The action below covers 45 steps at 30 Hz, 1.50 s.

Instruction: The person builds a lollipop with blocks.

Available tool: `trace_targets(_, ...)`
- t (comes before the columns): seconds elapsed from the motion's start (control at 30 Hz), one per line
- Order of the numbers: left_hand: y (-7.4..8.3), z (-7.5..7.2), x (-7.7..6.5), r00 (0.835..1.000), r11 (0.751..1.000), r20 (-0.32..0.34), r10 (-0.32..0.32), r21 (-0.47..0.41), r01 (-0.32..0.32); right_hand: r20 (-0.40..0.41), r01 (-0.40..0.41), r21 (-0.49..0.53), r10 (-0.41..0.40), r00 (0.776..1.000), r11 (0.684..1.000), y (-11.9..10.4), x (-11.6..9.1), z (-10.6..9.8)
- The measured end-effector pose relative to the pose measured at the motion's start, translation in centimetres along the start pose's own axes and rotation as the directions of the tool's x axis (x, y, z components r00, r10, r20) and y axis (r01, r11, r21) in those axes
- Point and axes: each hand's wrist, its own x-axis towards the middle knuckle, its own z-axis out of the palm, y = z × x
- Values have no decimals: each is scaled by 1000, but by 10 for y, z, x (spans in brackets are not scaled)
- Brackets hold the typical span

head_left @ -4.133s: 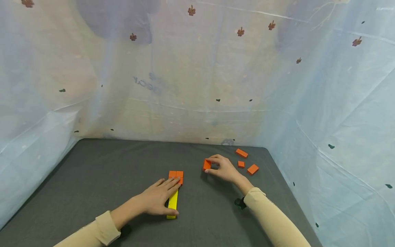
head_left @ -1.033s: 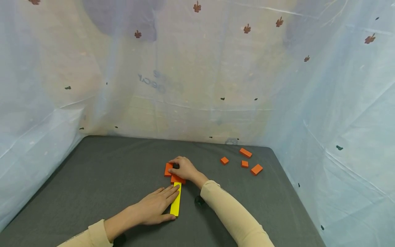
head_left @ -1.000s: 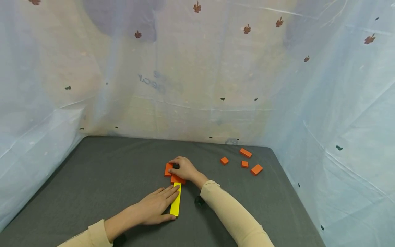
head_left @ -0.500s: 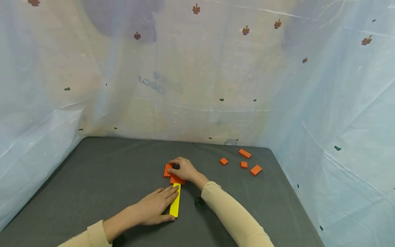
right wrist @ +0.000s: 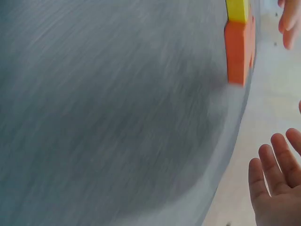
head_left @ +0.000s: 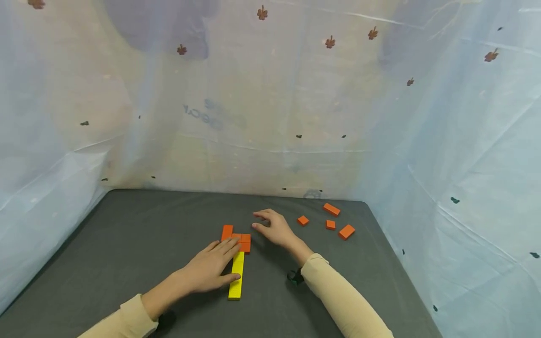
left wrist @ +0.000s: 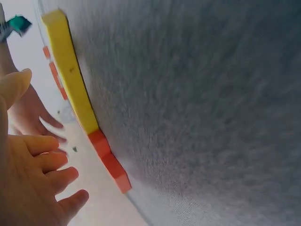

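A flat strip of yellow blocks (head_left: 236, 281) lies lengthwise on the dark table. At its far end sits a square cluster of orange blocks (head_left: 246, 242), and another orange block (head_left: 227, 231) adjoins that cluster's back left corner. My left hand (head_left: 211, 267) reaches over the strip with fingers extended, overlapping part of the cluster in the head view. In the left wrist view its fingers (left wrist: 61, 179) show apart from the blocks. Just right of the cluster, my right hand (head_left: 274, 228) hovers with thumb and fingers spread, nothing between them.
Several loose orange blocks lie at the back right: a small one (head_left: 303, 220), another small one (head_left: 330, 225), a longer one (head_left: 331, 209) and a rectangular one (head_left: 346, 232). A pale printed curtain (head_left: 253, 155) hangs behind and beside the grey-black table (head_left: 148, 234).
My right hand carried an orange block to the cluster's back left corner, let it go and drew back rightward. My left hand has lifted and shifted forward over the orange blocks.
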Motion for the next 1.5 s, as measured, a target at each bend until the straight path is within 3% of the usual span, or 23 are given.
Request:
trace_targets(0.23, -11, 6, 17, 998, 998, 33, -50, -30, 51, -123, -87, -54, 80, 989, 995, 33, -31, -38)
trace_targets(0.5, -16, 11, 25, 996, 997, 75, -44, -54, 48, -229, -219, -156, 180, 957, 963, 82, -76, -89)
trace_targets(0.8, -15, 11, 27, 989, 996, 136, -63, -56, 71, -295, -370, -323, 279, 914, 871, 129, -123, -135)
trace_targets(1.03, -14, 10, 29, 980, 994, 180, -84, -55, 95, -267, -439, -362, 360, 894, 822, 146, -145, -144)
trace_targets(1.5, -15, 11, 31, 978, 996, 194, -75, -24, 81, -278, -439, -325, 359, 891, 837, 150, -150, -140)
